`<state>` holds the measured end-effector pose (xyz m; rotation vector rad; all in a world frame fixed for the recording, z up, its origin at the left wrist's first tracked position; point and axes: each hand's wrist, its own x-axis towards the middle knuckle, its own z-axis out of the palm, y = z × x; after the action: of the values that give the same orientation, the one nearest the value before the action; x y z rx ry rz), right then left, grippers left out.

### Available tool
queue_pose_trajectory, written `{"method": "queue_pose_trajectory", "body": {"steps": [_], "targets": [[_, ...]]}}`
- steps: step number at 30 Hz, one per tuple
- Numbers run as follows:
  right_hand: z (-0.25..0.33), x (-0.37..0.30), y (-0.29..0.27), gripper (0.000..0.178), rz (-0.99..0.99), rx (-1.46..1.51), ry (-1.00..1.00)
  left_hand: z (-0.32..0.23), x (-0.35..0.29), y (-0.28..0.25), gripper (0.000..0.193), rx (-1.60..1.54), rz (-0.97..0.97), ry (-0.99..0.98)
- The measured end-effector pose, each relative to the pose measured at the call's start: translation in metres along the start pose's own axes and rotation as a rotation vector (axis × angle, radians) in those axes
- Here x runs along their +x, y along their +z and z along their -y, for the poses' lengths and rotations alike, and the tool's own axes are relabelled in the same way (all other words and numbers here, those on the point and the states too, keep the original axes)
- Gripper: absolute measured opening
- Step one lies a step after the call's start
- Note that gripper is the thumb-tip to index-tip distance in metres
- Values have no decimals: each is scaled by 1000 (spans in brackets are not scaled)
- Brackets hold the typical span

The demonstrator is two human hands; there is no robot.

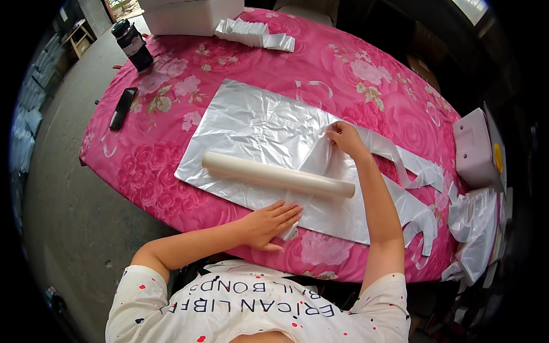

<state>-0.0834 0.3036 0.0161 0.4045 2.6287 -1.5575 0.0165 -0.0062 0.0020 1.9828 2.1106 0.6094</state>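
Bare pink tablecloth [151, 186] flanks the silvery plastic sheet [251, 117] mid-frame, which carries a pale roll [278, 175]. At its lower edge, the left hand [271, 225] lies flat, fingers extended; right of centre, the right hand [345, 139] pinches the sheet (fingertips partly hidden).

grey floor [74, 154] is stretching past the left edge of the tabletop [151, 177], bluish piles [27, 134] lining its far side. a small wooden stand [82, 39] is standing well off the far left corner. daylight is entering through a bright opening [123, 8] nearby. a pale seat [309, 7] is sitting behind the far edge; beyond the far right corner, a bright patch [473, 8] is glowing amid shadow.
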Motion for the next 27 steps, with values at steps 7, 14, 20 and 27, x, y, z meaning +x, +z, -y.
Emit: {"method": "queue_pose_trajectory", "body": {"steps": [7,14,20,27], "targets": [[50,-120,47,37,-118,-312,-478,-18,-4,14,89,28,-5,-127],[3,-172,37,43,-242,-687,-551,-28,-2,14,88,48,47,-150],[-47,-166,-50,53,-352,-873,-218,-28,-1,15,87,49,34,-147],[-15,-192,-34,63,-155,-705,-190,-45,-4,25,86,36,38,-202]]}}
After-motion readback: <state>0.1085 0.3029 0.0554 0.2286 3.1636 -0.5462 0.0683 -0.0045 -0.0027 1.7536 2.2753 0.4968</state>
